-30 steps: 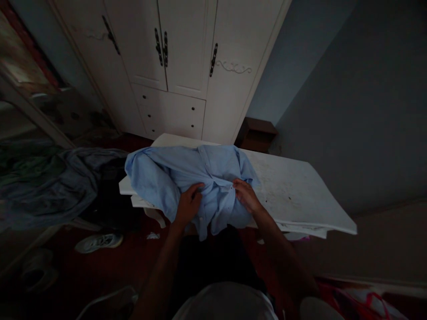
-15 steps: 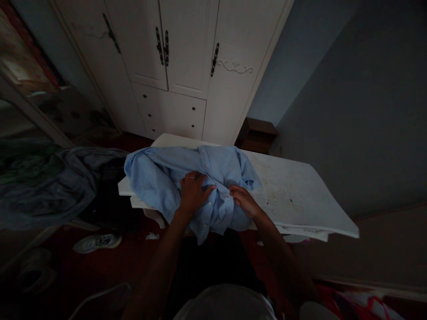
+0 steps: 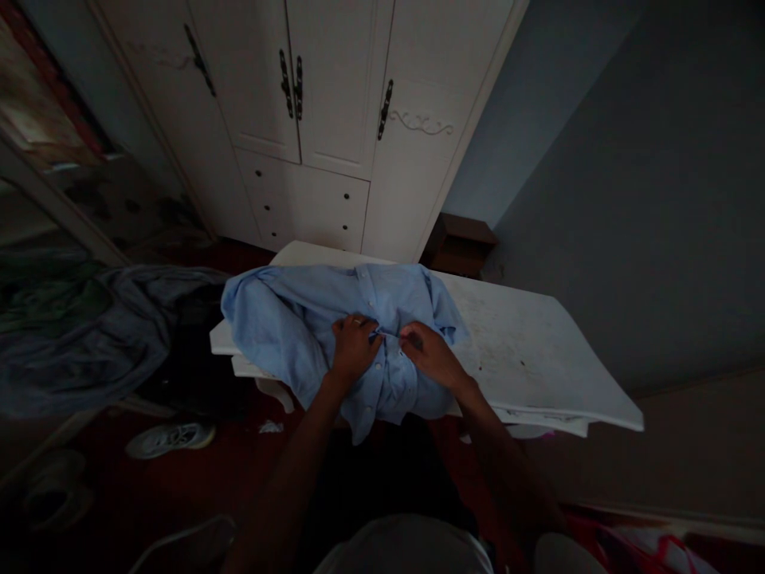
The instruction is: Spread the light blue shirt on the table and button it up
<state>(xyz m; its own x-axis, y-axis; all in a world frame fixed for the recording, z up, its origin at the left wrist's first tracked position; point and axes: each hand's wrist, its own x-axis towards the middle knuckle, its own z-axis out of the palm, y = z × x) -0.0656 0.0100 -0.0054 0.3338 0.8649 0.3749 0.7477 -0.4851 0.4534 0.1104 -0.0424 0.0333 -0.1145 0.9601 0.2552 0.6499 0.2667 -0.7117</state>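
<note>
A light blue button-up shirt [image 3: 287, 311] lies spread over the left half of a white table [image 3: 514, 327], its lower edge hanging past the front. My left hand [image 3: 354, 344], with a ring on one finger, pinches the button edge at the middle of the shirt. Opposite it, my right hand [image 3: 427, 351] has thumb and fingers closed on the other side of the front opening. A strip of the cloth is drawn up between the two hands. White buttons show along the front above and below them; whether one is between my fingers is hidden.
Behind the table stands a white wardrobe [image 3: 323, 96] with dark handles. A small brown cabinet [image 3: 460, 239] is in the corner. Grey clothing [image 3: 119, 335] is heaped at the left. A shoe [image 3: 170, 440] lies on the red floor.
My right hand has moved slightly up and left along the shirt's front edge, and its fingers have curled more. My left hand has closed into a pinch, lifting the cloth between them.
</note>
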